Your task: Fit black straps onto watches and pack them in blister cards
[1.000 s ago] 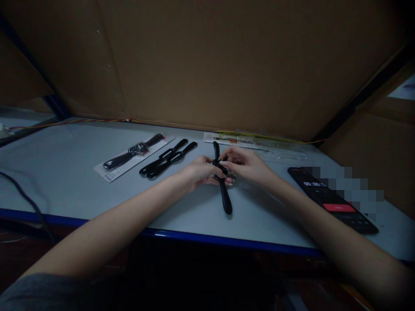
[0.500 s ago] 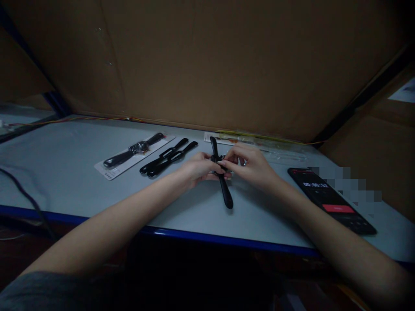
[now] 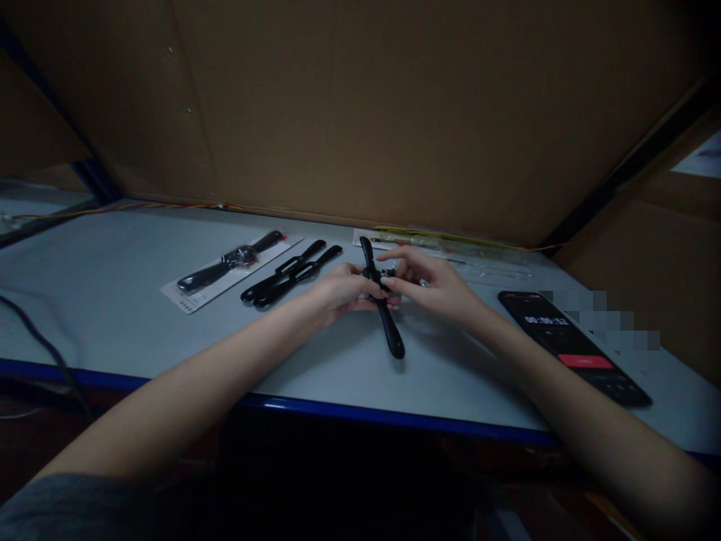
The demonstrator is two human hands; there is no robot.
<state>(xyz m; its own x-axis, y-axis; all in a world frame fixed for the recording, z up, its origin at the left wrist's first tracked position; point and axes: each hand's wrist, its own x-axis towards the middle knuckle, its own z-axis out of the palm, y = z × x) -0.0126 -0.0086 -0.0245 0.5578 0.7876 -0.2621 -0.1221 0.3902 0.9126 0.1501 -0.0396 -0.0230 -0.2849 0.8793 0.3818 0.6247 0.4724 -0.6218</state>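
We see the left hand (image 3: pixel 346 289) closed around the middle of a black two-handled tool (image 3: pixel 387 319), thumb on top and fingertips showing beneath. The tool is near the middle of the table (image 3: pixel 315 361), between both hands, one end pointing to the far side and the other to the near side and a little right. We cannot tell whether its near end touches the tabletop.

The right hand (image 3: pixel 431 282) is at the tool's middle from the right, thumb and forefinger parted, the thumb tip just at the central part. Shiny metal (image 3: pixel 388 272) shows there, but we cannot tell whether the right fingers grip it.

To the left of the left hand we find a pair of black handle pieces (image 3: pixel 279 289) lying side by side. Further left, a wrapped black tool (image 3: pixel 206 278) lies on a pale card (image 3: pixel 191 302). On the far side, clear plastic packaging (image 3: pixel 496 267) stretches beside a white card (image 3: pixel 363 239). To the right, a phone (image 3: pixel 574 348) shows white timer digits and a red bar. Behind everything, we see a brown panel (image 3: pixel 366 113)
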